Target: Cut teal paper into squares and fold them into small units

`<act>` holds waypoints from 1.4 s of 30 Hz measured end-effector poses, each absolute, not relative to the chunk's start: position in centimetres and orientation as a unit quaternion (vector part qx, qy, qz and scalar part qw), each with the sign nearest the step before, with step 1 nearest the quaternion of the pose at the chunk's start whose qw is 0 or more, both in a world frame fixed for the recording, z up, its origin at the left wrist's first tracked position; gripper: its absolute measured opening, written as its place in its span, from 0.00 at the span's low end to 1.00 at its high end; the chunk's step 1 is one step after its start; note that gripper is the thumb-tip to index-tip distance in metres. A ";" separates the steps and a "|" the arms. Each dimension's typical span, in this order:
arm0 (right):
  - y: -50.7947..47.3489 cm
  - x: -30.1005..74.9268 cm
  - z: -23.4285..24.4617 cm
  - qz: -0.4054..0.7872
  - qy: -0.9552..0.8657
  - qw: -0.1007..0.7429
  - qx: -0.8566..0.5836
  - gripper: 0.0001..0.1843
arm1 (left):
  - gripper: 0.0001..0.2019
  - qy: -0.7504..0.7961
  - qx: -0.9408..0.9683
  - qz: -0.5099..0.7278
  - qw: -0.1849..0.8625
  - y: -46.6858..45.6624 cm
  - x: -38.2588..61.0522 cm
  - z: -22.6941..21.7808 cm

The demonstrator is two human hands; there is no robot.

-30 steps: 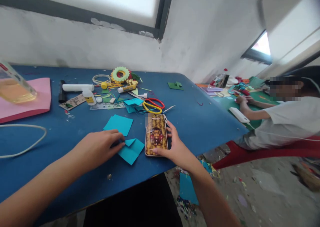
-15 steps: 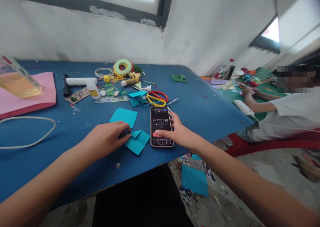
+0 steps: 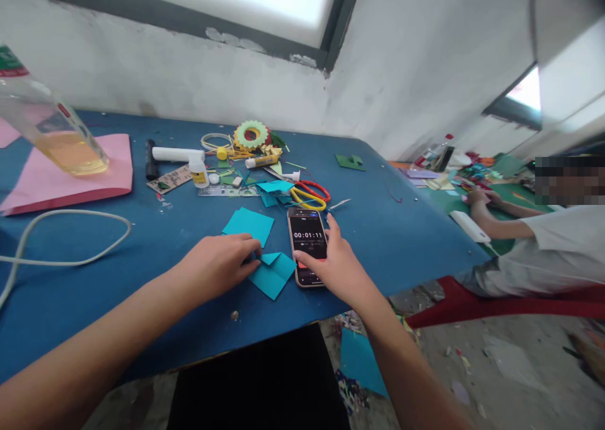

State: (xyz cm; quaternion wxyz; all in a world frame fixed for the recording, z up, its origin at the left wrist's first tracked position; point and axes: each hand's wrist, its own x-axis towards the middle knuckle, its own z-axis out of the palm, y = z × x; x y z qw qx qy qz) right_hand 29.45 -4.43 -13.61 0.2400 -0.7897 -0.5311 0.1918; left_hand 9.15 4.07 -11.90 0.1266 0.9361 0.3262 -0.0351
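Observation:
My left hand (image 3: 220, 263) has its fingertips closed at the left edge of a folded blue paper (image 3: 276, 275) lying on the blue table. One triangular flap of that paper stands up slightly. Just behind my knuckles lie flat blue paper squares (image 3: 248, 225). A phone (image 3: 307, 228) with 00:01:11 on its screen rests right beside the folded paper. Over the phone's right side is my right hand (image 3: 338, 260), thumb and fingers apart, the thumb across the lower screen. It is unclear whether the thumb touches the glass.
Red and yellow scissors (image 3: 309, 197), a glue stick (image 3: 262, 161), a small white bottle (image 3: 198, 171) and paper scraps lie behind the phone. At left stand a bottle of yellow liquid (image 3: 70, 152) and a looped cable (image 3: 70, 212). A co-worker (image 3: 510, 247) sits at right.
The view has shifted, so the table things appear further right. On the phone the time went from 00:00:10 to 00:01:11. My right fingers have spread; my left hand stays at the folded paper.

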 end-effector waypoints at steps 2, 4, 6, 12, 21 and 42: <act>-4.4 29.5 -13.7 0.193 -0.523 0.241 -0.794 0.52 | 0.11 0.327 0.936 -0.033 0.125 4.0 9.1 -11.9; -4.3 29.3 -13.6 0.183 -0.521 0.238 -0.799 0.50 | 0.11 0.326 0.937 -0.029 0.124 4.0 9.0 -12.0; -3.9 28.7 -13.3 0.161 -0.521 0.224 -0.808 0.49 | 0.10 0.327 0.937 -0.026 0.125 4.0 9.0 -12.0; -2.6 27.2 -12.4 0.096 -0.518 0.153 -0.836 0.51 | 0.10 0.328 0.935 -0.025 0.133 4.1 9.1 -12.1; -3.2 29.1 -12.0 0.045 -0.552 0.193 -0.810 0.51 | 0.09 0.329 0.932 -0.024 0.148 4.1 9.1 -11.9; 0.1 46.2 -13.2 0.067 -0.450 0.141 -0.879 0.51 | 0.10 0.327 0.925 -0.012 0.192 4.3 9.0 -11.7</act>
